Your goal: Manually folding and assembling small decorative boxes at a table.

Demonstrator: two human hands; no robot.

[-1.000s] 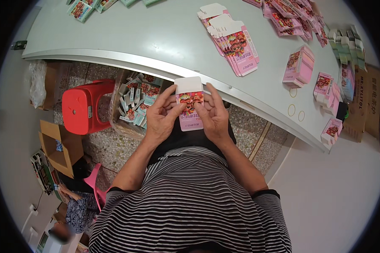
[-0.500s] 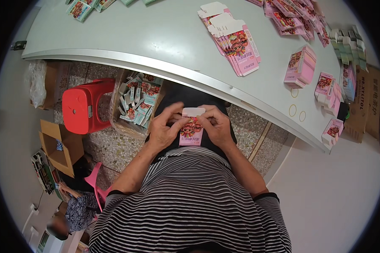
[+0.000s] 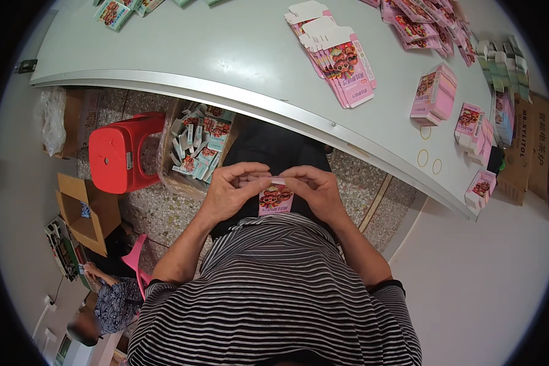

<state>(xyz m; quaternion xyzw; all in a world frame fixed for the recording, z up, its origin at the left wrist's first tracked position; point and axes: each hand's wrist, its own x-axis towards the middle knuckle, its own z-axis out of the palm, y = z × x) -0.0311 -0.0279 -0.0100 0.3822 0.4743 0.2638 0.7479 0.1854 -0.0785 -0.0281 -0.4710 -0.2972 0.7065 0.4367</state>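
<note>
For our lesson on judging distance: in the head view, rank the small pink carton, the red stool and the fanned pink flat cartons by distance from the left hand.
1. Small pink carton, touching the left hand.
2. Red stool, floor, left.
3. Fanned pink flat cartons, on the table, farthest.

Pink carton (image 3: 276, 200) with cartoon print, white flap. Flat cartons (image 3: 346, 70) on table: pink, white tabs. Table (image 3: 183, 55) pale grey-green, silver edge. Stool (image 3: 117, 152) red. Shirt (image 3: 274, 293) black-and-white striped. Floor (image 3: 146, 210) speckled grey. Boxes (image 3: 85, 207) brown cardboard.
</note>
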